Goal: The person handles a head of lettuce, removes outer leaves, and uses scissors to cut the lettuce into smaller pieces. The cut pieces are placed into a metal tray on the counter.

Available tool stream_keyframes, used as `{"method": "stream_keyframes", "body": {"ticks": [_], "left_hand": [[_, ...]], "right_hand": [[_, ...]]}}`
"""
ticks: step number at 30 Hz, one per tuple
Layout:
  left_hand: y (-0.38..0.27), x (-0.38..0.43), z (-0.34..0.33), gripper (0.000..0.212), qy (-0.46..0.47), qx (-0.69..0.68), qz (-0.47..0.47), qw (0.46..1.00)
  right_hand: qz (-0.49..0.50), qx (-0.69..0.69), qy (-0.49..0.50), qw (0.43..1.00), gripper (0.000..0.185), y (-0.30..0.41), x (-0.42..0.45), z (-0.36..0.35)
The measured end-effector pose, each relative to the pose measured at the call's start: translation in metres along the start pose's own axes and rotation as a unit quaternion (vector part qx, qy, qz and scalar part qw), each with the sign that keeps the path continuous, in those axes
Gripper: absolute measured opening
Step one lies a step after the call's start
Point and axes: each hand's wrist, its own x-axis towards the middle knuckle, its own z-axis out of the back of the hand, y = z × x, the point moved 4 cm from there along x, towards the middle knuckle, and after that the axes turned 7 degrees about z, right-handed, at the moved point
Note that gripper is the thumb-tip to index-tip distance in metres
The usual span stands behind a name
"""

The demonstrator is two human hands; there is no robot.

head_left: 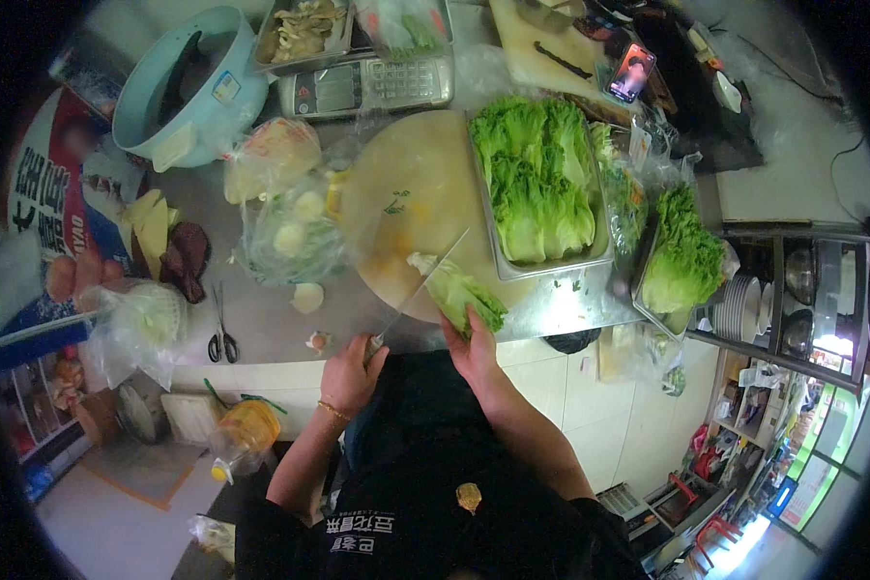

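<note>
My left hand (349,375) grips the handle of a kitchen knife (422,286), its blade slanting up and away to the right. The blade crosses the pale stem end of a small lettuce piece (465,291). My right hand (473,346) holds this piece by its leafy end, near the front edge of a round cutting board (391,156). I cannot tell whether the blade has gone into the stem. Several bits of green leaf lie on the board. To its right, a steel tray (555,270) holds rows of green lettuce (536,174).
A second tray (660,319) of lettuce sits farther right. Left of the board are bagged vegetables (290,232), a peeled onion (308,297), a garlic bulb (319,341) and scissors (222,337). Behind stand a scale (370,83), a blue basin (188,94) and a lit phone (631,72).
</note>
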Motion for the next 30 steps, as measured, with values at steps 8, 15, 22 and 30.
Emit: {"method": "stream_keyframes", "body": {"ticks": [8,15,22,30], "left_hand": [[0.026,0.030,-0.030,0.037,0.026,0.081,0.039,0.996],[0.004,0.048,-0.008,0.036,0.013,0.082,0.027,0.996],[0.025,0.095,0.014,0.053,-0.102,0.207,0.034,0.972],[-0.142,0.064,-0.018,0.060,0.206,-0.129,-0.263,0.934]], "right_hand": [[0.017,-0.018,-0.045,0.999,0.028,0.000,-0.006,-0.007],[0.019,-0.053,-0.018,0.998,0.031,0.012,0.006,0.010],[-0.008,-0.138,0.109,0.984,0.042,0.056,-0.018,0.021],[0.183,-0.521,0.331,0.765,0.066,0.130,-0.018,-0.020]]}}
